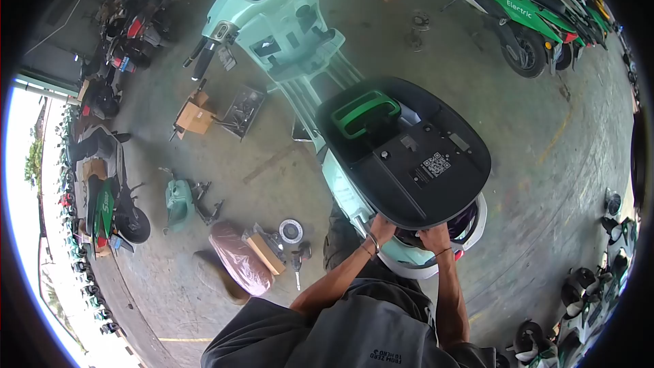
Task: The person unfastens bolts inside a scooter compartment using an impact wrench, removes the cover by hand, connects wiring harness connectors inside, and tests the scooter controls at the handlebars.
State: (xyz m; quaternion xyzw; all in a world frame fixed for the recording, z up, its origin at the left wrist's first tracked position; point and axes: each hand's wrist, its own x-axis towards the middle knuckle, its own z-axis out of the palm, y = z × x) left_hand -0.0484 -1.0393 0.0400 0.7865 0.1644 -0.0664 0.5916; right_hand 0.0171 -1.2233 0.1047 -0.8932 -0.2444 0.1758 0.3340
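Observation:
A mint-green electric scooter [344, 180] stands in front of me, its black under-seat tray [436, 197] exposed. The tray carries a QR label [436, 165] and a compartment with a green handle [368, 112]. My left hand [383, 229] reaches under the tray's rear edge, beside a curved metal bar; its fingers are hidden. To its right, my right hand [434, 237] is closed at the same edge, above the rear bodywork [409, 257]. Whatever it grips is hidden by the tray and the fingers.
On the floor at left lie a pink-wrapped seat [238, 257], a power drill [298, 262], a ring-shaped part [291, 231], a mint panel [179, 201] and an open toolbox [242, 110]. A green-white scooter [524, 10] stands at upper right. More scooters line both sides.

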